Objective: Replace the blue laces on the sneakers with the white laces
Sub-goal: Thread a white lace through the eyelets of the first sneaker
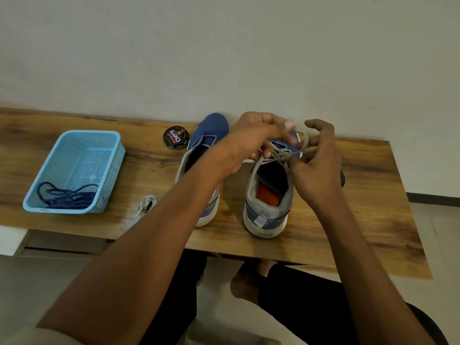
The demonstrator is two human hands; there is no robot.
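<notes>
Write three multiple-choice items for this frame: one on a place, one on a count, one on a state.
1. Where do the dark blue laces lie?
A. In the light blue plastic basket
B. On the floor
C. In the left blue sneaker

2. How many sneakers stand on the wooden table?
A. One
B. Two
C. Three

3. What are both hands doing?
A. Resting flat on the table
B. Opening the round black polish tin
C. Working the white lace on the right blue sneaker

Key: 1 A, the laces are bunched in its near corner; 2 B, the pair stands side by side; 3 C, the left hand and right hand pinch the lace.
</notes>
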